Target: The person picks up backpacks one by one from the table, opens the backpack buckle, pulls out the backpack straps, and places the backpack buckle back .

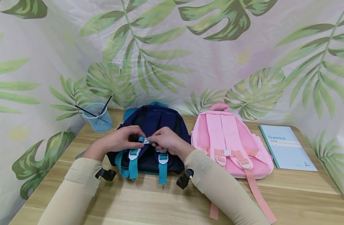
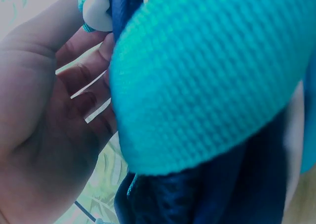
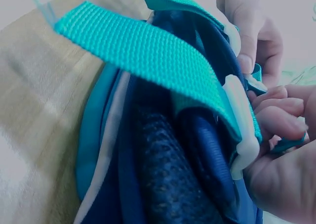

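A navy backpack (image 1: 153,120) with teal webbing straps lies on the table, its shoulder straps facing up. Over those straps, my left hand (image 1: 122,138) pinches a white buckle (image 1: 145,141) on teal webbing between thumb and fingers. From the other side my right hand (image 1: 167,140) grips the buckle's other end with curled fingers; the exact join is hidden by the fingertips. White strap adjusters (image 1: 163,158) sit below the hands, with loose teal ends (image 1: 162,175) hanging toward the front. In the right wrist view, a teal strap end (image 3: 148,61) crosses in front of the backpack.
Right of the navy backpack lies a pink backpack (image 1: 201,128), its long strap end (image 1: 257,193) trailing forward. A notebook (image 1: 290,150) is at the far right. At the back left stands a blue mesh cup (image 1: 100,125) holding dark pencils. The table (image 1: 149,203) extends in front.
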Action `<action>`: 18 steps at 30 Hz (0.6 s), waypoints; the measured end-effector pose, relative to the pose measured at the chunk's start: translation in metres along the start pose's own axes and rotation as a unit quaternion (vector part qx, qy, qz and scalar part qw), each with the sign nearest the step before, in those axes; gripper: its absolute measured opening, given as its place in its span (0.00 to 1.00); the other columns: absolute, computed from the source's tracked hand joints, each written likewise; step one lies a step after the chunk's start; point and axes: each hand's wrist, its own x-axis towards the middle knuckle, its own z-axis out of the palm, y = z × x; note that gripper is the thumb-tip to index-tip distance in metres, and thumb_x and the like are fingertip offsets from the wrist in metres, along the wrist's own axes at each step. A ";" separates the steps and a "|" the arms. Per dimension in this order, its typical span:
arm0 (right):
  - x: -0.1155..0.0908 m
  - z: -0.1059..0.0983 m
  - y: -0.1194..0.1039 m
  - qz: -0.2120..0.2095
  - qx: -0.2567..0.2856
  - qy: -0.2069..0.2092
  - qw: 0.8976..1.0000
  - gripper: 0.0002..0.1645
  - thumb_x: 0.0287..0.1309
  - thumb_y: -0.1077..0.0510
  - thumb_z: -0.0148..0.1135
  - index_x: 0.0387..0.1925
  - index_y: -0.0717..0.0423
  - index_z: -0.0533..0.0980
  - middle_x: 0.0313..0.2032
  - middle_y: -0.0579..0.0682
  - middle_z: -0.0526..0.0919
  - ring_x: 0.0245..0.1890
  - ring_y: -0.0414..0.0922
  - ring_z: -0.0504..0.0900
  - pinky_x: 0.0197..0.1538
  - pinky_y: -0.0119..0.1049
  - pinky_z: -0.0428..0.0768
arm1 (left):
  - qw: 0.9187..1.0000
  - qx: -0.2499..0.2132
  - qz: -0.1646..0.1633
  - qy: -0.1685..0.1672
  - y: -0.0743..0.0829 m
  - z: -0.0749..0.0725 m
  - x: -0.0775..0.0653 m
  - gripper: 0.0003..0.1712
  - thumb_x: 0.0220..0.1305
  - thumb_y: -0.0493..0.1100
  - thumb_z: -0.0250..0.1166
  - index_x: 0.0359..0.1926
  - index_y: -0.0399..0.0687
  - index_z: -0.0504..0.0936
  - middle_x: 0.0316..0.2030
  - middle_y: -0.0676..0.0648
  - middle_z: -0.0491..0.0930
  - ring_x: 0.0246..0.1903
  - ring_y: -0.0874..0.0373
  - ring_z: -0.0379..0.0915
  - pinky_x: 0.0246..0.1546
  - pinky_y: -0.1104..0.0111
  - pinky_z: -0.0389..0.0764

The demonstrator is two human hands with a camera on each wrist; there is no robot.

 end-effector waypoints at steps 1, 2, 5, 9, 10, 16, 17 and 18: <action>0.000 0.000 0.000 0.001 0.005 -0.002 1.000 0.16 0.79 0.58 0.61 0.32 0.62 0.82 0.21 0.46 0.73 0.15 0.40 0.64 0.22 0.29 0.64 | 1.000 0.003 0.002 -0.001 0.000 0.000 0.000 0.10 0.72 0.49 0.75 0.51 0.58 0.89 0.48 0.54 0.82 0.45 0.56 0.74 0.45 0.68 0.81; -0.001 0.000 0.000 0.001 0.010 -0.002 1.000 0.16 0.79 0.58 0.60 0.32 0.62 0.81 0.21 0.46 0.73 0.16 0.40 0.65 0.22 0.29 0.65 | 1.000 0.004 0.001 -0.002 0.001 -0.001 0.001 0.10 0.72 0.49 0.75 0.51 0.58 0.89 0.48 0.54 0.82 0.45 0.56 0.74 0.45 0.68 0.81; -0.002 0.000 0.000 0.003 0.023 -0.004 1.000 0.16 0.79 0.59 0.60 0.32 0.61 0.81 0.21 0.46 0.73 0.16 0.39 0.66 0.22 0.28 0.66 | 1.000 0.006 0.004 -0.005 0.002 -0.001 0.002 0.10 0.72 0.49 0.74 0.51 0.57 0.89 0.48 0.53 0.82 0.46 0.55 0.74 0.45 0.67 0.80; -0.002 0.000 0.000 0.004 0.037 -0.003 0.999 0.16 0.79 0.59 0.60 0.31 0.61 0.80 0.21 0.46 0.73 0.17 0.39 0.67 0.21 0.28 0.67 | 1.000 0.006 -0.001 -0.011 0.002 -0.001 0.003 0.10 0.73 0.50 0.74 0.50 0.56 0.88 0.48 0.53 0.82 0.47 0.54 0.73 0.47 0.65 0.80; -0.002 0.000 0.001 0.003 0.039 -0.003 0.999 0.16 0.79 0.59 0.61 0.31 0.62 0.80 0.21 0.46 0.73 0.17 0.39 0.67 0.21 0.28 0.67 | 1.000 0.006 -0.001 -0.013 0.002 -0.001 0.003 0.09 0.73 0.50 0.73 0.50 0.56 0.88 0.48 0.53 0.82 0.47 0.54 0.73 0.48 0.64 0.80; -0.004 0.000 0.000 0.005 0.050 -0.005 0.999 0.14 0.78 0.59 0.61 0.33 0.61 0.80 0.21 0.46 0.73 0.16 0.39 0.67 0.21 0.28 0.68 | 1.000 0.015 -0.005 -0.019 0.000 0.002 0.004 0.06 0.73 0.49 0.73 0.47 0.57 0.87 0.48 0.54 0.82 0.48 0.55 0.74 0.50 0.61 0.79; -0.005 0.000 -0.001 0.006 0.052 -0.005 0.999 0.14 0.79 0.59 0.60 0.33 0.62 0.80 0.21 0.46 0.73 0.16 0.39 0.67 0.21 0.28 0.68 | 1.000 0.017 -0.006 -0.019 0.000 0.002 0.004 0.06 0.73 0.49 0.73 0.47 0.57 0.87 0.47 0.54 0.82 0.48 0.55 0.74 0.50 0.60 0.79; -0.005 0.000 -0.001 0.006 0.054 -0.005 0.998 0.14 0.79 0.60 0.60 0.34 0.62 0.80 0.21 0.46 0.73 0.16 0.39 0.67 0.21 0.28 0.68 | 1.000 0.018 -0.005 -0.019 -0.001 0.003 0.004 0.06 0.73 0.49 0.73 0.47 0.58 0.87 0.47 0.54 0.82 0.47 0.55 0.74 0.51 0.60 0.79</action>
